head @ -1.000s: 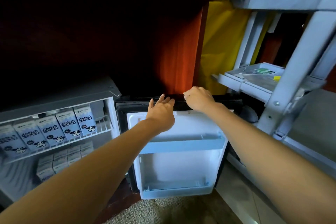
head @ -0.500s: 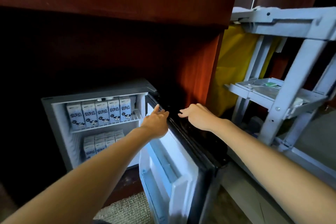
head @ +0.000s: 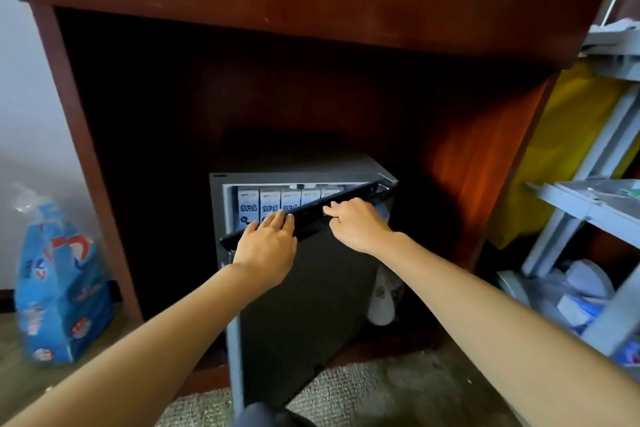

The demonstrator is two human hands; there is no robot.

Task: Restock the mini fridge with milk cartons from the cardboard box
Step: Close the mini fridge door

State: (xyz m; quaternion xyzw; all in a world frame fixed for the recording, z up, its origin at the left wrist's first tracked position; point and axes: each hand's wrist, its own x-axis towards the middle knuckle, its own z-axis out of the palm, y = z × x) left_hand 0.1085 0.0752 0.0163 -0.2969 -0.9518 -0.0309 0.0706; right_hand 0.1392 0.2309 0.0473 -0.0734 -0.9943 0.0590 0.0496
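Left hand (head: 266, 248) presses the part-open fridge door (head: 311, 308), fingers straight and together; right hand (head: 356, 224) rests bent fingers on its top edge, grip unclear; milk cartons (head: 270, 204) inside.

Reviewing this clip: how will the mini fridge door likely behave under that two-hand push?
The mini fridge door looks like a rigid flat panel, so it should swing rather than flex. With the left hand and right hand both on its top edge, it probably moves lightly.

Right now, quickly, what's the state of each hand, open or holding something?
Left hand: open, straight fingers pressing the fridge door at its top edge.
Right hand: fingers bent on that same edge; grip or just push cannot be told.
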